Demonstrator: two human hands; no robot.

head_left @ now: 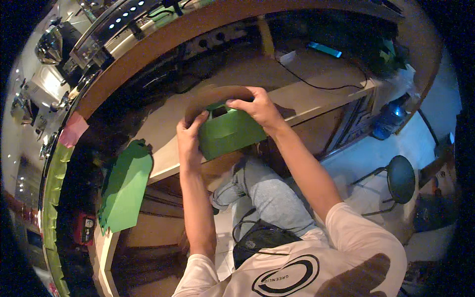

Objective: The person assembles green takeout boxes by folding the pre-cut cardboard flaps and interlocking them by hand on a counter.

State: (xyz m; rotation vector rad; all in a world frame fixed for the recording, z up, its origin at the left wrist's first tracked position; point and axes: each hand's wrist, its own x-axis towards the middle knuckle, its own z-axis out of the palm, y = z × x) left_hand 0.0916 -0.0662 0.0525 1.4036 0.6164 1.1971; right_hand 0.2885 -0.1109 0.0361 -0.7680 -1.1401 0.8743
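A folded green card piece with a brown underside is held up in front of me, above the edge of the wooden desk. My left hand pinches its left side, the thumb on the upper edge. On the upper right, my right hand grips it with the thumb pressed near a dark opening. A brown flap arches behind the green face, between both hands. Lying apart on the left of the desk is a second green sheet with a ragged outline.
A lit phone and a thin dark cable lie on the wooden desk. To the right, a large blue water bottle stands near a round black stool. A raised counter edge curves around the far side and left.
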